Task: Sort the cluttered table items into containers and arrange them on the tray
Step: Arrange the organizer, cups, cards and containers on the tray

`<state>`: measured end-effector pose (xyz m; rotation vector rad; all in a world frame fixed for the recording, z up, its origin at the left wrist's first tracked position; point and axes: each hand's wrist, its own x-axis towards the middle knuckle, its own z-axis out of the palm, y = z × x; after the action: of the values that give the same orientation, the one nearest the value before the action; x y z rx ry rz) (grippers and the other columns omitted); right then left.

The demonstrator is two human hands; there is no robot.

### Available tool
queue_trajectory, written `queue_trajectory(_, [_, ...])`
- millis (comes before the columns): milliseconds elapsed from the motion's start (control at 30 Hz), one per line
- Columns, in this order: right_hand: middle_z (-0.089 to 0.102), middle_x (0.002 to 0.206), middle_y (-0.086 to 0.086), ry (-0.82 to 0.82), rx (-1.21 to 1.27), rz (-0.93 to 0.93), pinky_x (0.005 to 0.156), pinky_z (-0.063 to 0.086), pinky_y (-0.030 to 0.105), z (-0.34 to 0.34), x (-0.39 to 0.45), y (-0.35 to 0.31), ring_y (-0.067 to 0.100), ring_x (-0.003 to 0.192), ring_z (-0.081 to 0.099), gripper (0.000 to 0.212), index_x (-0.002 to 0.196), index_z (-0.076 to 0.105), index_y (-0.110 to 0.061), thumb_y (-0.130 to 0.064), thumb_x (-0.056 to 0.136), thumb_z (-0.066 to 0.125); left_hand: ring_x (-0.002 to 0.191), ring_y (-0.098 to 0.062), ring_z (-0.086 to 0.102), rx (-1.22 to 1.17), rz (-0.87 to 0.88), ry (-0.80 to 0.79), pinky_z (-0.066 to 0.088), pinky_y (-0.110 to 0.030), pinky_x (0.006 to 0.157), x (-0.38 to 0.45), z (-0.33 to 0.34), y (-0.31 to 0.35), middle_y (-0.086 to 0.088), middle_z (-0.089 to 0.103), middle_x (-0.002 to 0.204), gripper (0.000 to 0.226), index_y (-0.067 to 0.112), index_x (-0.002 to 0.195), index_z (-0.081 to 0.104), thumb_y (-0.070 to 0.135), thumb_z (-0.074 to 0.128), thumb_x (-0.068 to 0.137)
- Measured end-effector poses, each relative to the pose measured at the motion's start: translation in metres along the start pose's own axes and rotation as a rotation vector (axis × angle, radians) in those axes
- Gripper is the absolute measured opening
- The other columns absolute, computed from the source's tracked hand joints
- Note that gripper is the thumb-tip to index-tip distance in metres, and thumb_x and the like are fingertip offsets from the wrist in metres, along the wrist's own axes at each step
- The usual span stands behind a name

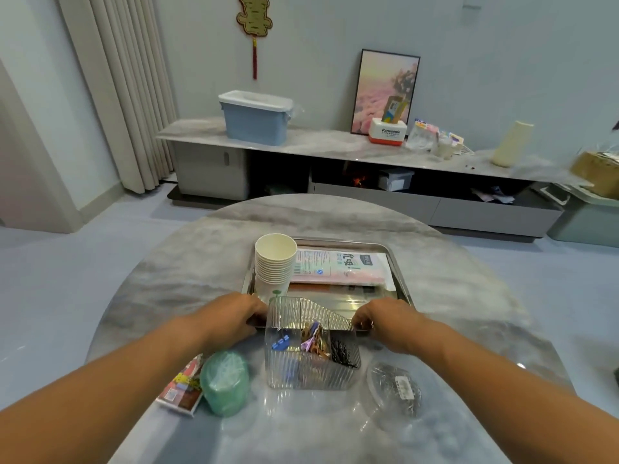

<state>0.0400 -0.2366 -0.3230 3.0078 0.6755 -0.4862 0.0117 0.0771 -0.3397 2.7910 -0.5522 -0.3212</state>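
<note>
Mid-arranging: left hand (234, 316) and right hand (385, 319) gripping the near edge of the steel tray (400, 289), fingers curled over its rim — apparently shifting it. Clear divided organizer (311, 360) holding clips and pins, standing on the table (469, 296) touching the tray's near edge. Next, probably: lift organizer onto tray, beside cup stack (274, 262).

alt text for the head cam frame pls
Both hands, left and right, grip the near edge of a metal tray holding paper cups and a packet. A clear organizer of small items stands in front.
</note>
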Motion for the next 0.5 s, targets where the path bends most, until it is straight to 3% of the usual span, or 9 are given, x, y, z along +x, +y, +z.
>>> queue_trajectory(167, [0.069,0.127,-0.005,-0.078,0.07,0.025,0.099,0.051,0.029,-0.003,-0.015,-0.005,0.014,0.112,0.064,0.036,0.125,0.07,-0.027,-0.009,0.097,0.056,0.067,0.009,0.053,-0.057,-0.007,-0.101,0.036,-0.006,0.058,-0.014,-0.007,0.007,0.026,0.057,0.071,0.028,0.039,0.087,0.065,0.011,0.066,0.084])
queue_trajectory(267, [0.061,0.142,0.0,0.033,0.229,0.062,0.108,0.046,0.033,-0.02,-0.017,-0.011,0.017,0.125,0.059,0.038,0.139,0.061,-0.023,-0.017,0.103,0.049,0.08,0.003,0.064,-0.151,-0.055,-0.105,0.05,-0.014,0.071,-0.014,-0.014,0.005,0.021,0.069,0.085,0.015,0.028,0.092,0.072,0.015,0.071,0.084])
queue_trajectory(333, [0.058,0.143,-0.003,0.105,0.431,0.011,0.108,0.045,0.032,-0.032,-0.023,-0.018,0.013,0.124,0.057,0.049,0.147,0.051,-0.029,-0.045,0.1,0.057,0.079,-0.006,0.065,-0.254,-0.141,0.012,0.051,-0.022,0.069,-0.012,-0.013,0.0,0.016,0.07,0.082,0.012,0.027,0.086,0.07,0.022,0.079,0.08])
queue_trajectory(400, [0.053,0.144,-0.01,0.024,0.616,-0.085,0.108,0.043,0.033,-0.042,-0.033,-0.031,0.008,0.125,0.052,0.083,0.151,0.037,-0.045,-0.075,0.08,0.066,0.069,-0.014,0.058,-0.326,-0.287,0.213,0.043,-0.029,0.058,-0.008,-0.01,-0.004,0.01,0.064,0.071,0.031,0.025,0.079,0.057,0.034,0.086,0.07])
queue_trajectory(500, [0.028,0.161,-0.014,-0.15,0.561,-0.239,0.116,0.027,0.035,-0.044,-0.042,-0.056,0.005,0.14,0.03,0.116,0.151,0.009,-0.059,-0.076,0.062,0.08,0.077,-0.014,0.055,-0.348,-0.46,0.417,0.045,-0.034,0.062,-0.001,-0.003,-0.007,0.006,0.06,0.089,0.067,0.028,0.092,0.042,0.058,0.089,0.055])
